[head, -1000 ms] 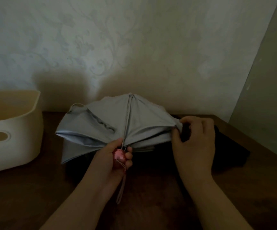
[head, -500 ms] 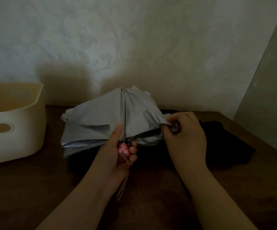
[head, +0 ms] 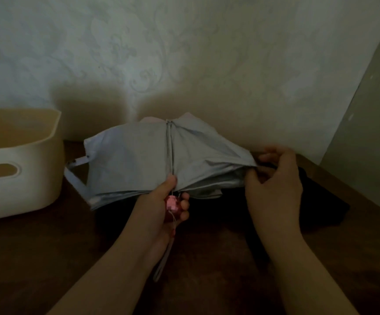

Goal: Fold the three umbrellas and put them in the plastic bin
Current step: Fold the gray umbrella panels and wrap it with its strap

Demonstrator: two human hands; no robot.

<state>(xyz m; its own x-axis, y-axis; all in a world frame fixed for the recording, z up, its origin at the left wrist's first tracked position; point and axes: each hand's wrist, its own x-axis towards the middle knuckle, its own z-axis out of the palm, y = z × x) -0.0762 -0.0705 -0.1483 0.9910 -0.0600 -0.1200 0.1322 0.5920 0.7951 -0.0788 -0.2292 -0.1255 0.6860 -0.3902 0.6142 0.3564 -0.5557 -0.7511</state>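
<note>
A dim room: a pale wall (head: 184, 53) with a faint scroll pattern stands behind a dark wooden table (head: 36, 258), and a plain grey panel (head: 371, 133) closes the corner at 3 o'clock.

One cream bin (head: 20, 185) sits on the table at 9 o'clock, with one slot handle showing in its near wall. What lies inside it cannot be made out.

Two umbrellas can be counted. One grey umbrella (head: 139, 160) is held at the centre of the view, just above the table, its canopy collapsed but loose and spread wide, one metal rib running straight down its middle. Its closing strap (head: 75, 171) hangs in a loop at the canopy's 9 o'clock edge, near the bin but apart from it. One black umbrella (head: 321, 196) lies flat on the table at 3 o'clock, under and behind the grey one, partly hidden by it.

The left hand (head: 161, 210) has its fingers curled round the pink handle (head: 173, 204), thumb up against the canopy's lower edge. One wrist cord (head: 164, 260) dangles from the handle toward 6 o'clock.

The right hand (head: 275, 189) pinches the canopy's right edge between thumb and forefinger, the other fingers raised and loosely bent.
</note>
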